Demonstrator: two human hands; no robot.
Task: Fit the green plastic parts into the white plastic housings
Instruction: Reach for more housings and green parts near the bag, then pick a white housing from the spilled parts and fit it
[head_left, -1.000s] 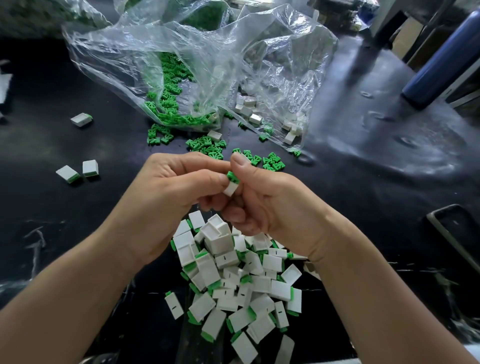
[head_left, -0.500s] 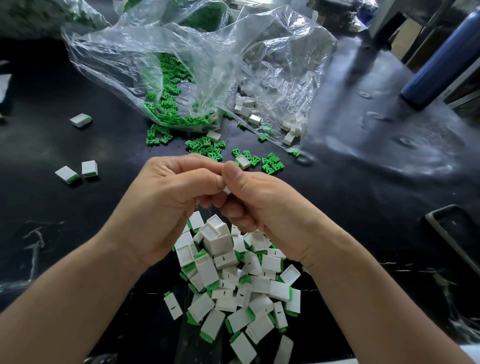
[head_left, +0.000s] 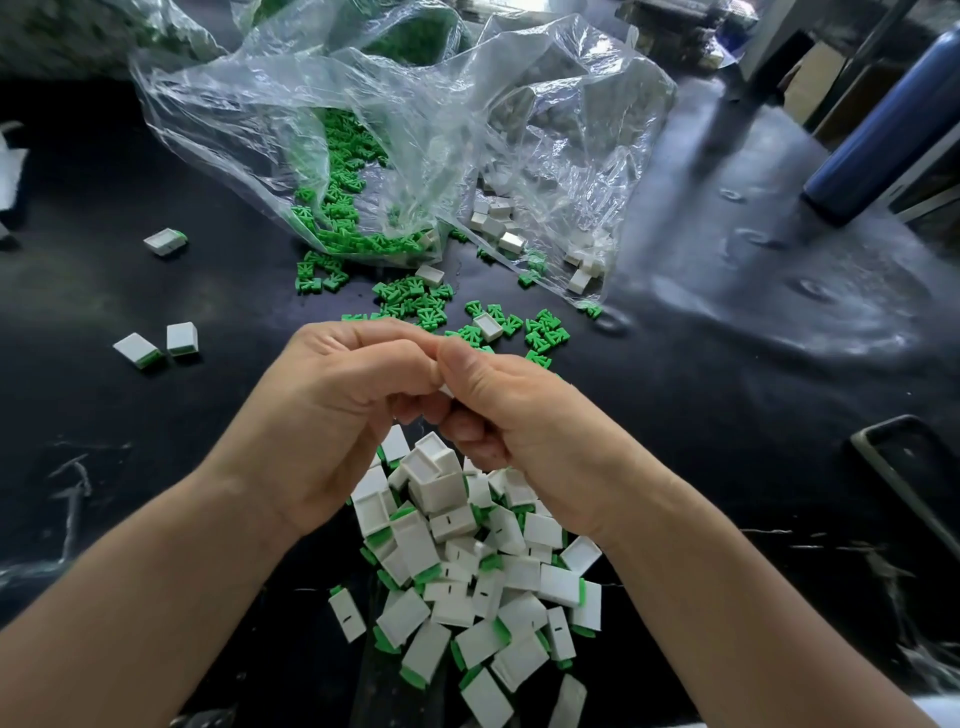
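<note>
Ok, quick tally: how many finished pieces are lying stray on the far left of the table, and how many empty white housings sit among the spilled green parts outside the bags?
Finished pieces stray on the far left: 3
Empty white housings among the spilled green parts: 2
Total: 5

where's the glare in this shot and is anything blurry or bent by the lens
Head view: glare whitens the clear bag and streaks the black table at upper right; same head view, the left hand and right hand are sharp, yet the white piece they pinch is mostly hidden; the blue bottle leans at the frame edge, likely wide-angle bending.
</note>
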